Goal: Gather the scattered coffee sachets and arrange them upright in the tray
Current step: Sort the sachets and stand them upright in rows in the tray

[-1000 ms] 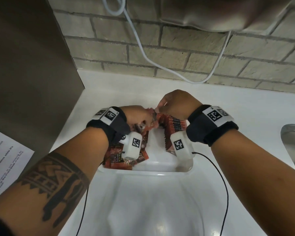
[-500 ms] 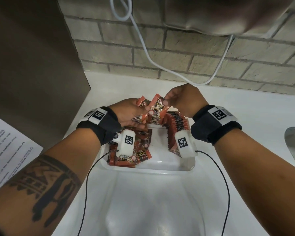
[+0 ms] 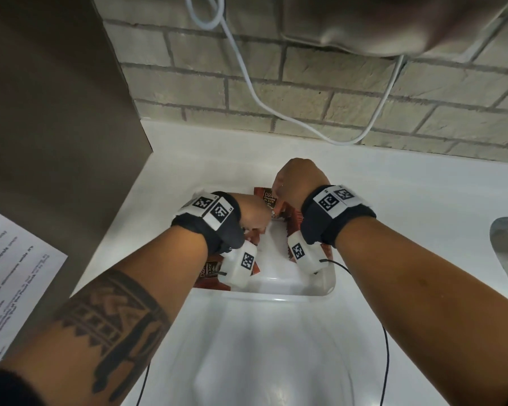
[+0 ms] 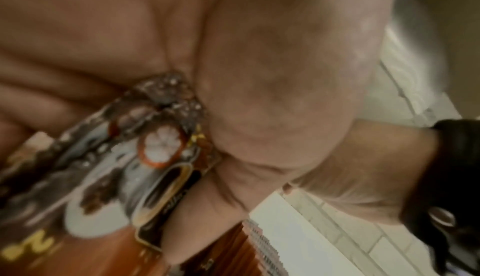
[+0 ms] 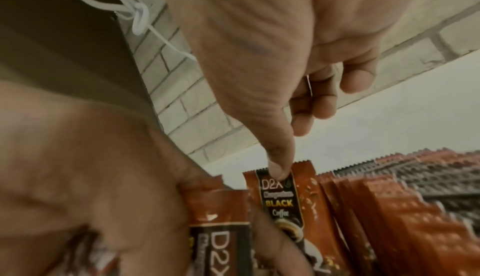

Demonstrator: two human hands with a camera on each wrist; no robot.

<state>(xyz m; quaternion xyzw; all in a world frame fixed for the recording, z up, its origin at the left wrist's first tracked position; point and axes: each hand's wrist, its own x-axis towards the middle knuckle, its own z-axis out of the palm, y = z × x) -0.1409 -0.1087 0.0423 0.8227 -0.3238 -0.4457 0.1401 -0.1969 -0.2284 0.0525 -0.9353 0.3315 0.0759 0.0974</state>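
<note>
Near edge of tray (image 3: 279, 284): loose sachets (image 3: 210, 269) lie flat at left, not yet stood up. L hand (image 3: 254, 213) clenches a bunch of sachets (image 4: 109, 178), likely as a feed stock. R hand (image 3: 298, 183) pinches one sachet (image 5: 279, 196) by its top seam w/ thumb, upright, prob. to slot it vs. the standing row (image 5: 389, 208) on tray's right. Beyond: counter (image 3: 393, 183), brick wall (image 3: 305, 98).

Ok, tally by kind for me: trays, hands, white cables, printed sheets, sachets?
Trays: 1
Hands: 2, left hand and right hand, both holding sachets
White cables: 1
Printed sheets: 1
Sachets: too overlapped to count
Total counted: 5
</note>
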